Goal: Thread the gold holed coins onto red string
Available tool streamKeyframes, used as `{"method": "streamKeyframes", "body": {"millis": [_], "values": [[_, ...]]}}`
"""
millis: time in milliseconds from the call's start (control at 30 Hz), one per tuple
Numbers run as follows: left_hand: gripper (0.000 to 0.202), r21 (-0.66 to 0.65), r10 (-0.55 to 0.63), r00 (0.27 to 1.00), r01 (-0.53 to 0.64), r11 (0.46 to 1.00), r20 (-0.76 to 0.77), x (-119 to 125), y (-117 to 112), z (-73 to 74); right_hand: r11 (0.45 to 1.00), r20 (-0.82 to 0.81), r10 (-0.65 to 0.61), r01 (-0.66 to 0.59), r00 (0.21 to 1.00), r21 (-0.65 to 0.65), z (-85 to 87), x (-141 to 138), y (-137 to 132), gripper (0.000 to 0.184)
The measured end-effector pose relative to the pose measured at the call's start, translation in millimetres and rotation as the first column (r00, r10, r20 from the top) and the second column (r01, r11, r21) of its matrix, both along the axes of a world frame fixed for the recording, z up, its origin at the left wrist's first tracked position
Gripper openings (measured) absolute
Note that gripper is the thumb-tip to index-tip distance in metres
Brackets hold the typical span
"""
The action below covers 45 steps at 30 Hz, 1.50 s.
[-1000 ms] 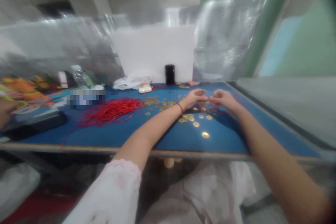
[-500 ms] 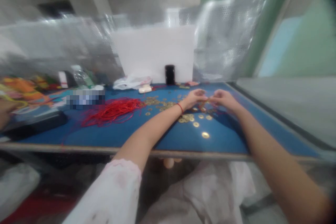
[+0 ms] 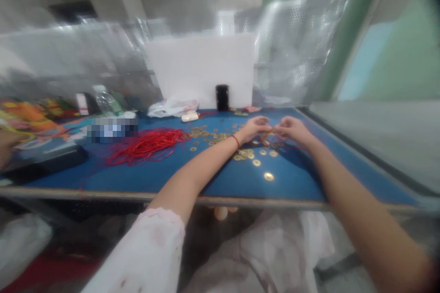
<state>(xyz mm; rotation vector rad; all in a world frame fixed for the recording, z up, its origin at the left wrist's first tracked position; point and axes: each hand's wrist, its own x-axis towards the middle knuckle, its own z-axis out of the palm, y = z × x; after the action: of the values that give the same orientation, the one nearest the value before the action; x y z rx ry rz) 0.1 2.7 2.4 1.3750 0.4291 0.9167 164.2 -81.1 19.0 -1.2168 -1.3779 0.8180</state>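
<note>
Over the right part of the blue tabletop, my left hand [image 3: 256, 129] and my right hand [image 3: 293, 131] meet with fingertips almost touching. Both are closed in a pinch on a thin red cord, blurred between them, with a gold glint beside the fingers. Several brass coins with holes [image 3: 256, 163] lie just below my left hand. A single coin [image 3: 268, 176] rests closer to the table's front edge. More coins [image 3: 218, 138] are scattered left of my wrist. A loose heap of red cords [image 3: 151, 145] spreads out further left.
A black phone-like object [image 3: 222, 98] stands against a white board [image 3: 206, 66] at the back. Left are a white plastic bag [image 3: 172, 108], a clear bottle [image 3: 105, 100] and a dark box [image 3: 58, 162]. Another person's hand [image 3: 7, 146] is at the far left, near orange items.
My right fingertips have shifted slightly left, toward my left hand. Everything else looks the same.
</note>
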Motion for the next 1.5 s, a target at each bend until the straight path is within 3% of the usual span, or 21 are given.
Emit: {"method": "streamKeyframes", "body": {"millis": [800, 1133, 1500], "values": [[0.048, -0.034, -0.035, 0.999, 0.034, 0.999, -0.024, -1.2, -1.5, 0.3, 1.000, -0.004, -0.008, 0.007, 1.000, -0.004, 1.0, 1.0, 1.5, 0.049], [0.039, -0.045, -0.014, 1.000, 0.014, 0.999, -0.005, 0.8, 0.6, -1.2, 0.998, -0.036, 0.059, -0.059, 0.998, -0.010, 1.5, 6.3, 0.1, 0.060], [0.043, -0.044, -0.022, 1.000, 0.022, 0.999, 0.002, 1.1, -0.5, -1.4, 0.995, -0.072, 0.099, -0.100, 0.992, -0.010, -0.4, 4.6, 0.8, 0.059]]}}
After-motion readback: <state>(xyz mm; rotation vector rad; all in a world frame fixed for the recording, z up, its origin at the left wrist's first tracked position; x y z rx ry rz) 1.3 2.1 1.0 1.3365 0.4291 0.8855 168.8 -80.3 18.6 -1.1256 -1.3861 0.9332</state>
